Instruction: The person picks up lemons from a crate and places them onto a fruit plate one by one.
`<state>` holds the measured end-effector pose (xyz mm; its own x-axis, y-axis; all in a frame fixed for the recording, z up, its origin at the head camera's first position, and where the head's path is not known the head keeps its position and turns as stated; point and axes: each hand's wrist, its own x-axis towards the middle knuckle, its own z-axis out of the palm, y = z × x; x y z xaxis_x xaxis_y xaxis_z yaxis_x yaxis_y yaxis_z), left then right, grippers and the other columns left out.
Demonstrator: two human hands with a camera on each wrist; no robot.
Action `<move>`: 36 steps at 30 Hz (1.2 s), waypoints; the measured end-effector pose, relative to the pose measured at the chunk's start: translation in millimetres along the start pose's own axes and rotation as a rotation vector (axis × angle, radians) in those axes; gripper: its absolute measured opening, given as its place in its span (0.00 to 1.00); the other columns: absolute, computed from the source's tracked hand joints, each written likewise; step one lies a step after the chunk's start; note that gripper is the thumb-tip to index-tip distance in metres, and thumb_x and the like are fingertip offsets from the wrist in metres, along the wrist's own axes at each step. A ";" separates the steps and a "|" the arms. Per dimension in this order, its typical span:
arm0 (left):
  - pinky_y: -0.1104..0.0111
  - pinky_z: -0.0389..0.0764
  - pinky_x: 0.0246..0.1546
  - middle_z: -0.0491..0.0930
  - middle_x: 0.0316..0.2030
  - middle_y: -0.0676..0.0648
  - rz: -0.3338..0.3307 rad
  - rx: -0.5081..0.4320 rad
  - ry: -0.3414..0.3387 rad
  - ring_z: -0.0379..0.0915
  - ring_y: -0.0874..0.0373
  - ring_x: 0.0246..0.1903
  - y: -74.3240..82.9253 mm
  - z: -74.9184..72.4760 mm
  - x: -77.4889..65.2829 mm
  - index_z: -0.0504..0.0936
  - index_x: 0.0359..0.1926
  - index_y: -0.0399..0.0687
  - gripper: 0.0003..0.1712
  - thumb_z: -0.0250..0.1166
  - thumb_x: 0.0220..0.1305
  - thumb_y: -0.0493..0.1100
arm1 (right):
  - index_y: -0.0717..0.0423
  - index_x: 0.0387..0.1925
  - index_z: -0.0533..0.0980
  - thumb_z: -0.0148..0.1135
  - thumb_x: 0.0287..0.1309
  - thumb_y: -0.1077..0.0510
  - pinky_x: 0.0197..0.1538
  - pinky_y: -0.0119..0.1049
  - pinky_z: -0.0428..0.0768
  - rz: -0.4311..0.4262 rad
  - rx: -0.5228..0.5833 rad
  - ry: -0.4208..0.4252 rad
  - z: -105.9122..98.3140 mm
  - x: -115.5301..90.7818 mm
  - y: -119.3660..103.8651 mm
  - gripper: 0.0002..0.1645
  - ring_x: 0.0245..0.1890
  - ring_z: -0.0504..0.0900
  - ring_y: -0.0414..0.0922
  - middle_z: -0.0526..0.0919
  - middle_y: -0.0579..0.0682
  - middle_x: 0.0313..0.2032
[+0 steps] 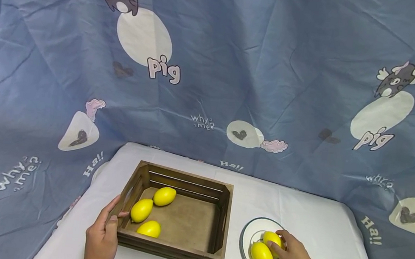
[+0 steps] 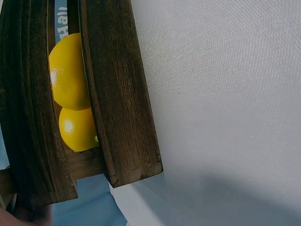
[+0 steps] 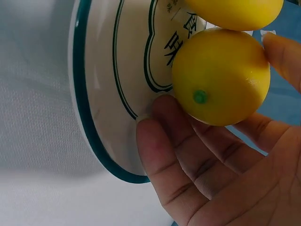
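1. Head: blue fabric (image 1: 215, 62) is hanging above; crate (image 1: 174, 252), lower centre, is being gripped by left hand (image 1: 103, 236); plate (image 1: 250, 232) lemon (image 1: 271, 237), lower right, by right hand (image 1: 294, 255).
2. Left wrist: upper-left lemons (image 2: 69, 73) are being fenced in.
3. Right wrist: touching it, neighbouring lemon (image 3: 237, 12), top, is risking being rolled off.

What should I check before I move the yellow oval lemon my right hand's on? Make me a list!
1. Is your right hand gripping the yellow oval lemon? Ok: thumb and fingers are around it.
2. Is it lifted off the round white plate with the green rim? Cannot tell.
3. Is it apart from the other yellow oval lemon? Not ok: they look to be touching.
4. Is your left hand on the brown slatted wooden crate? Ok: it holds the left side.
5. Is there room inside? Ok: three yellow lemons sit toward the left; the floor on the right is bare.
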<state>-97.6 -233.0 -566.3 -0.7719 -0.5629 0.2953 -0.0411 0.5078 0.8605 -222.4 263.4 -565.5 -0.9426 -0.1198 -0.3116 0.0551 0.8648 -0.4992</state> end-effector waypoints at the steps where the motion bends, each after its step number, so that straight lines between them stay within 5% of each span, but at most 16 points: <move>1: 0.80 0.66 0.47 0.90 0.41 0.48 0.000 0.003 0.001 0.80 0.48 0.56 -0.6 0.1 0.2 0.74 0.75 0.59 0.30 0.45 0.79 0.34 | 0.66 0.62 0.76 0.66 0.65 0.32 0.56 0.63 0.79 0.001 0.000 0.001 0.1 -0.1 0.2 0.44 0.52 0.83 0.59 0.84 0.61 0.52; 17: 0.86 0.64 0.52 0.90 0.42 0.45 0.018 -0.025 0.010 0.80 0.48 0.55 -1.8 -0.5 0.6 0.75 0.74 0.60 0.31 0.46 0.78 0.33 | 0.69 0.61 0.76 0.61 0.69 0.33 0.49 0.53 0.83 -0.002 -0.006 0.048 -1.8 -2.1 4.6 0.43 0.44 0.83 0.48 0.84 0.55 0.48; 26: 0.83 0.65 0.49 0.90 0.43 0.45 0.011 -0.016 -0.005 0.80 0.48 0.54 -2.0 -0.2 1.2 0.74 0.75 0.60 0.31 0.45 0.78 0.33 | 0.66 0.62 0.77 0.61 0.69 0.32 0.54 0.59 0.81 -0.041 -0.033 0.088 -5.9 -10.1 -0.5 0.42 0.51 0.84 0.56 0.81 0.61 0.57; 36: 0.79 0.65 0.37 0.90 0.41 0.46 0.039 -0.032 0.011 0.78 0.68 0.49 -3.6 0.1 0.7 0.75 0.74 0.61 0.31 0.46 0.77 0.32 | 0.60 0.62 0.79 0.62 0.70 0.34 0.48 0.48 0.85 -0.157 -0.038 0.193 -16.8 -19.8 -35.0 0.37 0.56 0.82 0.57 0.81 0.58 0.59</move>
<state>-98.0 -235.1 -569.3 -0.7653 -0.5507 0.3331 0.0092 0.5081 0.8612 -211.1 243.7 -528.2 -0.9843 -0.1616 -0.0710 -0.1055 0.8609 -0.4977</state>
